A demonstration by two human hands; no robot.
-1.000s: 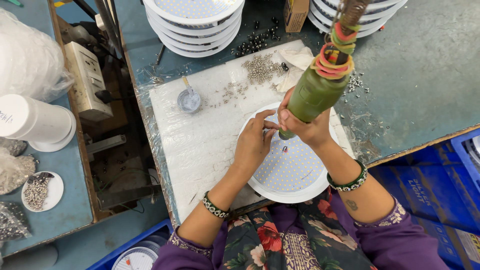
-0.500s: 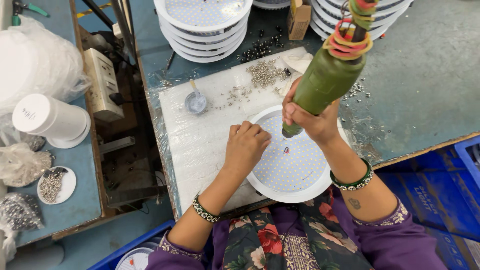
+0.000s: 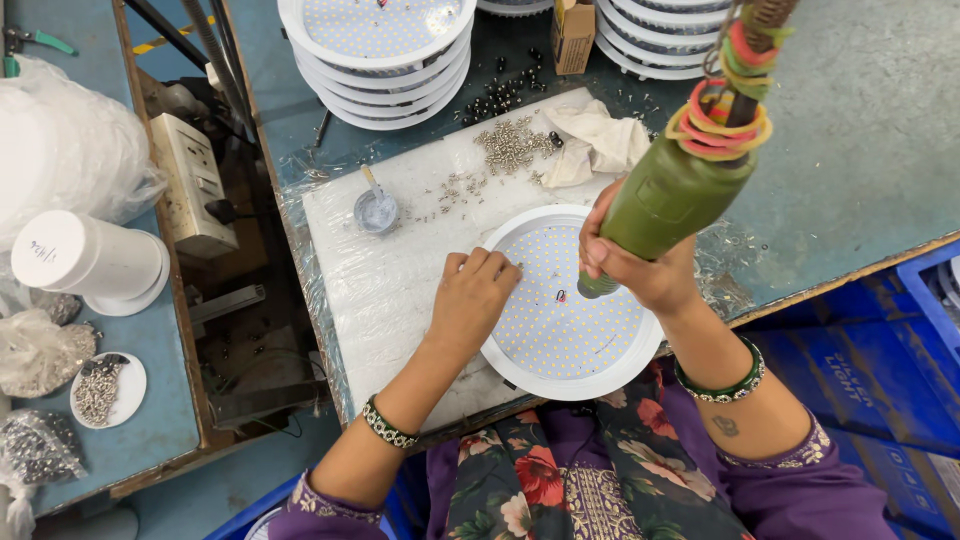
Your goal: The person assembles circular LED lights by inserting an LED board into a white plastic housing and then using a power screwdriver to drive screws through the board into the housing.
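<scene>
Hands meet over a round white lamp panel [image 3: 560, 330] dotted with small yellow diodes, lying at the centre of the frame on a white board [image 3: 400, 270] on the table [image 3: 860, 170]. The left hand [image 3: 470, 300] rests knuckles-up on the panel's left rim, fingers curled loosely, grasping nothing that shows. The right hand [image 3: 640, 265] is clenched around a green power screwdriver [image 3: 670, 190] wrapped in coloured rubber bands, its tip down on the panel's face. Loose screws [image 3: 510, 145] lie at upper centre, beside a crumpled cloth [image 3: 595, 145].
</scene>
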